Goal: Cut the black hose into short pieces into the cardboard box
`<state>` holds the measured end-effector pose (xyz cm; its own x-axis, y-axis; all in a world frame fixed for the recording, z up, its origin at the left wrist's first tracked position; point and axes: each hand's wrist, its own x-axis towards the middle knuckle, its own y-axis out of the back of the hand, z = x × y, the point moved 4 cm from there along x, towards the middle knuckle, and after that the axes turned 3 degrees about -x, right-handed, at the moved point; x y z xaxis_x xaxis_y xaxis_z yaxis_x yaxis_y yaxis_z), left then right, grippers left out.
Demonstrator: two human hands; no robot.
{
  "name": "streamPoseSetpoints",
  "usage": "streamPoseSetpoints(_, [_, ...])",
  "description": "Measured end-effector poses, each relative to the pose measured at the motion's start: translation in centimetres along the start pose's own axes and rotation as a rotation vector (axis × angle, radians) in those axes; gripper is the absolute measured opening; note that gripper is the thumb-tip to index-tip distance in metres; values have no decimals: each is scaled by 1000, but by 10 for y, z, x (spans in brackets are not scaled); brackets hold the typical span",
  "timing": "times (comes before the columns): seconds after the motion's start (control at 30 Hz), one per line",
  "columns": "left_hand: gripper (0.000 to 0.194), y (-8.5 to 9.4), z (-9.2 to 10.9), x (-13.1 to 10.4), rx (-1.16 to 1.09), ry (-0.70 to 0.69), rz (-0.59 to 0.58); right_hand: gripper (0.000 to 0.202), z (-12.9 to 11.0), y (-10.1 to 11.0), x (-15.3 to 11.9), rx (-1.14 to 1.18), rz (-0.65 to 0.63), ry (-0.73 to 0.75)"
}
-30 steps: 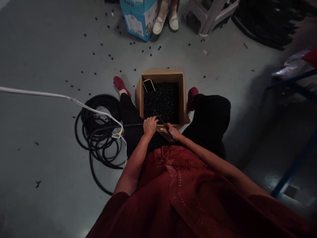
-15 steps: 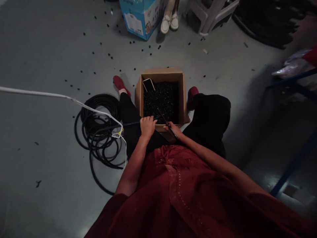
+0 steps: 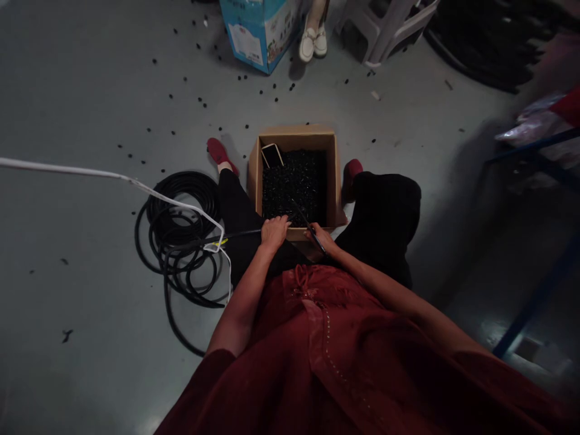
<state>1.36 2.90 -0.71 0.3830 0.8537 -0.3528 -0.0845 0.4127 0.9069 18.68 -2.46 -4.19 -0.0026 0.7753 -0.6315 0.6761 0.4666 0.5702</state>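
My left hand [image 3: 274, 232] is closed around a black hose [image 3: 244, 234], above the near left corner of an open cardboard box [image 3: 336, 175]. The stretch of hose beside the hand looks ribbed, and it runs left across my thigh to a loose black coil [image 3: 181, 208] on the floor. In my right hand [image 3: 322, 237], at the box's near edge, is a long, thin dark tool [image 3: 301, 212]. Its narrow pointed end slants up and left over the box, and its exact kind is unclear. Many small black pieces [image 3: 296, 181] fill the box's lower part.
A small dark panel with a pale rim [image 3: 272, 156] leans in the box's far left corner. A white cord [image 3: 176, 202] crosses the coil. A blue carton [image 3: 247, 36], a person's white shoes [image 3: 313, 43] and a grey stool [image 3: 378, 36] stand beyond. Black bits dot the floor.
My left hand has moved slightly right, drawing the hose along toward my right hand. The tool's tip has shifted a little to the right. The white shoes have also moved slightly right.
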Motion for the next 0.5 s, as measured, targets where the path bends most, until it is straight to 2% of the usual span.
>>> streamPoseSetpoints(0.2, [34,-7,1,5,-5,10,-32,30,3,0,3,-37,2,2])
streamPoseSetpoints(0.5, [32,-7,1,5,12,6,-35,28,3,1,5,-85,-3,0])
